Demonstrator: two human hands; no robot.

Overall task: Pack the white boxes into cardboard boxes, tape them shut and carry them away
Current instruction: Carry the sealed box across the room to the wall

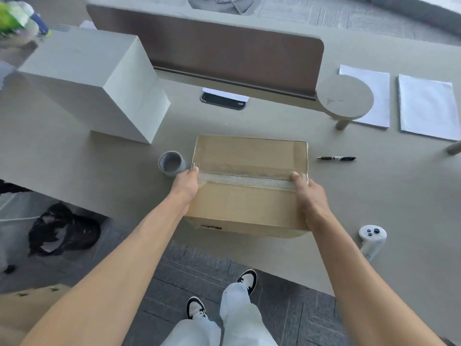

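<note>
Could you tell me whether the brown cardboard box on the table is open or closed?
Closed: the brown cardboard box's flaps lie flat, with clear tape along the seam.

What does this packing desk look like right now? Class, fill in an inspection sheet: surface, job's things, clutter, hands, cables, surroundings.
Surface: grey desk with a brown divider panel along its far side.
Job's things: closed cardboard box at the near edge, clear tape along its top seam; tape roll just left of it; large white box at far left.
Clutter: pen, white controller, round stand, two paper stacks.
Hands: left hand and right hand hold the box's two ends at the tape.
Cables: nothing seen; only a cable port in the desk.
Surroundings: dark bag on the floor to the left; tiled carpet.
</note>
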